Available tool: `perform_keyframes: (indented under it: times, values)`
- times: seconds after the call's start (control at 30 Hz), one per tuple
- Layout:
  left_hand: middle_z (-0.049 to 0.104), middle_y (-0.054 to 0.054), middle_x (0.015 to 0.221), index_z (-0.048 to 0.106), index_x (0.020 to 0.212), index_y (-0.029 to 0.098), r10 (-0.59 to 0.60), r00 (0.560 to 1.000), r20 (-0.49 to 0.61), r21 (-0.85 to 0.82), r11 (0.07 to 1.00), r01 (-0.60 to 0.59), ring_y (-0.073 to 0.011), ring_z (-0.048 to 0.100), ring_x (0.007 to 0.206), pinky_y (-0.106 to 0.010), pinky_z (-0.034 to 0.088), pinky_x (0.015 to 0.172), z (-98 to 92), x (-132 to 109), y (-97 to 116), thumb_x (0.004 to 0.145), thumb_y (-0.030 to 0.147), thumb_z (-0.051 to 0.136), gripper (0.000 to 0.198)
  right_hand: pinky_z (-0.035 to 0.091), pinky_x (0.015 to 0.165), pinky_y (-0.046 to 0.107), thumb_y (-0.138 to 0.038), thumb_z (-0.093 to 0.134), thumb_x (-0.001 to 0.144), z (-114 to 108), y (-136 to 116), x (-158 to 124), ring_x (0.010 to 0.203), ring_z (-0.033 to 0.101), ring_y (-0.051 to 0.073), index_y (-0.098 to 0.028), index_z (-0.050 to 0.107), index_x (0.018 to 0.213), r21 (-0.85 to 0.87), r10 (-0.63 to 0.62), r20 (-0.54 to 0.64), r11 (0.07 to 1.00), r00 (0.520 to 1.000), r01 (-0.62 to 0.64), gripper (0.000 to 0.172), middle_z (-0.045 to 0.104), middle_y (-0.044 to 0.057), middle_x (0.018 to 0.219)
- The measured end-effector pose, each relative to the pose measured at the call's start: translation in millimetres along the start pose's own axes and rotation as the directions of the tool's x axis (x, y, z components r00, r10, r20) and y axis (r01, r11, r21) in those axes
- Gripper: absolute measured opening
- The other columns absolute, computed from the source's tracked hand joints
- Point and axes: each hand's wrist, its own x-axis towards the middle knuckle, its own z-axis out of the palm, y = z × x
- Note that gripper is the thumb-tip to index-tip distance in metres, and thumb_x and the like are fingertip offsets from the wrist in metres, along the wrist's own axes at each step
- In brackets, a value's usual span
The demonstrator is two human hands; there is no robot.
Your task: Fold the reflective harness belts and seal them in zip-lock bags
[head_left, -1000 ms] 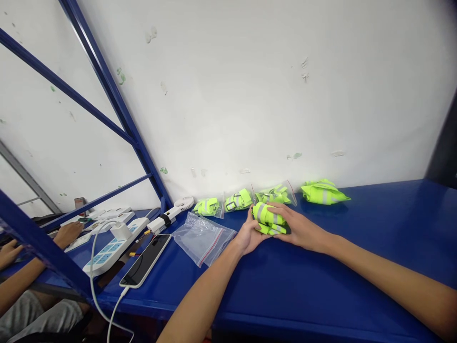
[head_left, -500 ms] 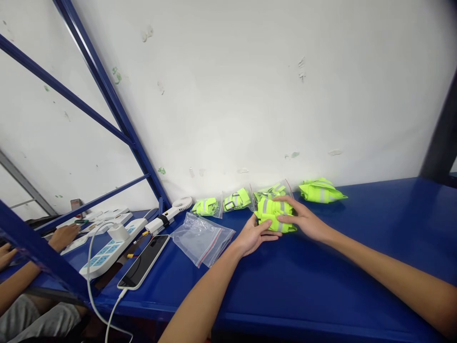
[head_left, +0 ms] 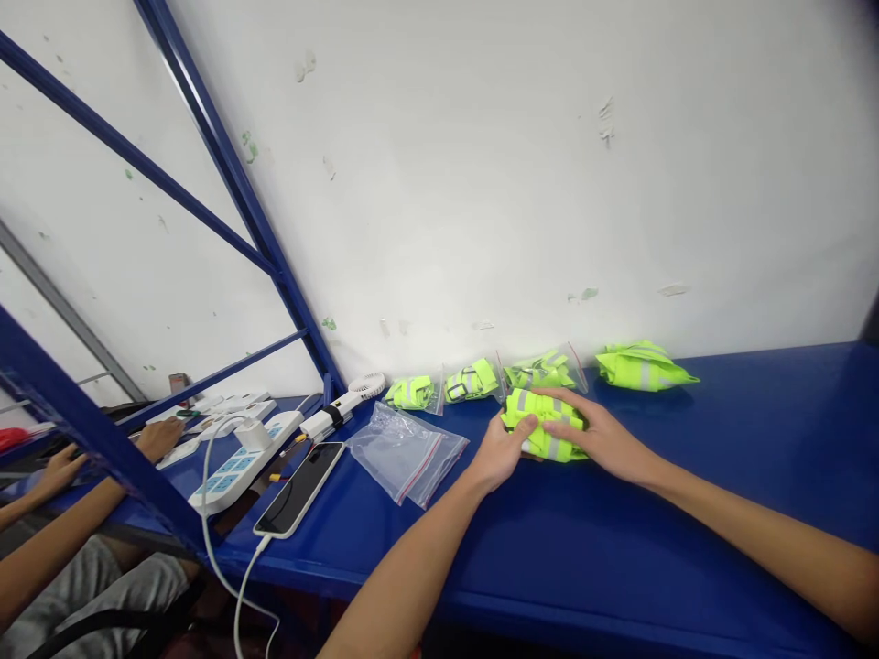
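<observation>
A folded neon-yellow reflective vest point(head_left: 549, 416) with silver stripes is held between both hands over the blue table. My left hand point(head_left: 504, 448) grips its left end, thumb on top and the other fingers underneath, mostly hidden. My right hand point(head_left: 604, 435) is curled over its right side, fingers pressing on the top and front. Behind it, a similar bundle in a clear zip bag point(head_left: 542, 369) lies against the wall. Left of that are two more bagged neon bundles point(head_left: 471, 380) point(head_left: 412, 392). An unbagged neon bundle point(head_left: 644, 368) rests to the right.
Clear zip bags point(head_left: 405, 453) lie flat left of my hands. Beyond them are a phone point(head_left: 300, 490) on a cable, a white handheld fan point(head_left: 343, 405) and a power strip point(head_left: 240, 467). A blue frame post point(head_left: 254, 210) stands at left; past it, a co-worker's hand point(head_left: 159, 439) rests.
The view has shifted, so the scene sits further right. My left fingers have tucked further under the vest, and the bundle looks tighter. Both hands still hold it.
</observation>
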Motion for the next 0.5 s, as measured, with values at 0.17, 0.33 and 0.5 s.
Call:
perform_keyframes:
  times: [0.17, 0.33, 0.5]
  values:
    - [0.064, -0.007, 0.081, 0.052, 0.121, 0.015, 0.106, 0.993, -0.057, 0.454, 0.888, -0.068, -0.0183, 0.061, 0.066, -0.031, 0.048, 0.062, 1.2, -8.1, 14.5, 0.090, 0.065, 0.030, 0.063, 0.051, 0.091, 0.038, -0.046, 0.061, 0.082, -0.3, 4.7, 1.8, 0.114, 0.061, 0.032, -0.024, 0.059, 0.127, -0.132, -0.060, -0.107, 0.990, 0.992, 0.045, 0.050, 0.066, 0.006, 0.125]
    - [0.060, -0.002, 0.076, 0.054, 0.109, 0.021, 0.437, 0.894, -0.102, 0.901, 0.422, -0.103, -0.0178, 0.057, 0.073, -0.029, 0.041, 0.070, -17.5, -29.2, 58.3, 0.094, 0.048, 0.039, 0.035, 0.050, 0.093, 0.039, -0.041, 0.062, 0.081, -3.2, 15.4, 2.4, 0.108, 0.064, 0.029, -0.027, 0.064, 0.118, -0.306, -0.218, -0.155, 0.938, 0.964, 0.163, 0.040, 0.067, 0.005, 0.120]
    - [0.063, -0.005, 0.077, 0.056, 0.080, 0.020, 0.281, 0.950, -0.137, 0.990, -0.005, 0.144, -0.0206, 0.058, 0.073, -0.029, 0.034, 0.065, -69.3, -75.4, 89.7, 0.090, 0.044, 0.043, 0.029, 0.051, 0.087, 0.039, -0.035, 0.061, 0.081, 2.7, 19.3, 2.2, 0.102, 0.065, 0.027, -0.026, 0.065, 0.116, -0.337, -0.226, -0.066, 0.922, 0.972, 0.192, 0.036, 0.068, 0.006, 0.115]
